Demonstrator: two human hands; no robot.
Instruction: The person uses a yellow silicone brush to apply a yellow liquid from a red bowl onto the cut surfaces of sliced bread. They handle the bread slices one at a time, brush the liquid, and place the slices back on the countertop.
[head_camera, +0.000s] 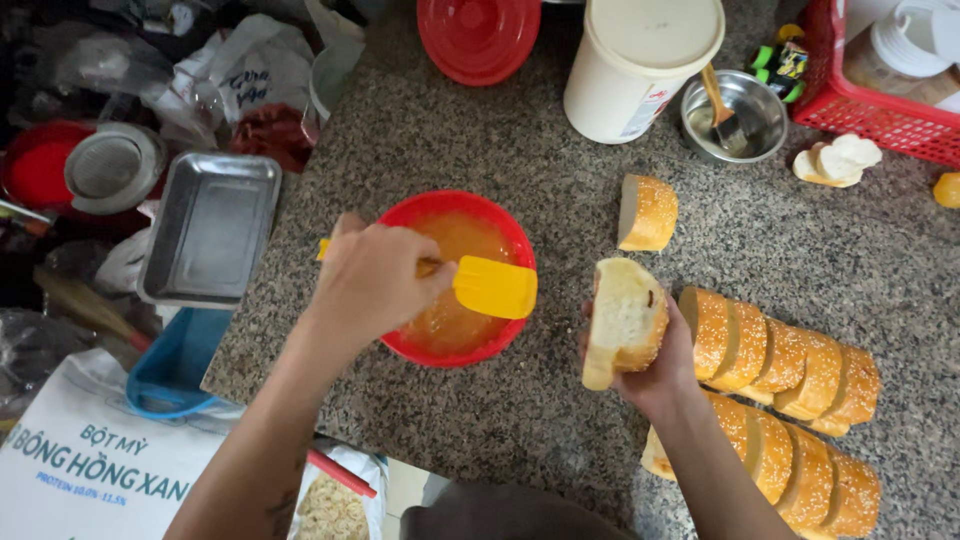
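My left hand (370, 280) grips the handle of a yellow spatula (494, 286), whose blade hangs over a red bowl (500, 225) of orange-yellow spread on the granite counter. My right hand (660, 365) holds up a thick slice of sesame-crusted bread (622, 320), its white cut face turned toward me, just right of the bowl. Two rows of cut bread slices (790, 360) lie on the counter to the right of that hand. One separate end piece of bread (648, 212) stands beyond them.
At the back stand a white tub (630, 80), a red lid (478, 35), a small steel bowl with a brush (735, 118) and a red basket (870, 105). Left of the counter edge lie a steel tray (210, 235), a blue bin (175, 365) and a flour sack (90, 465).
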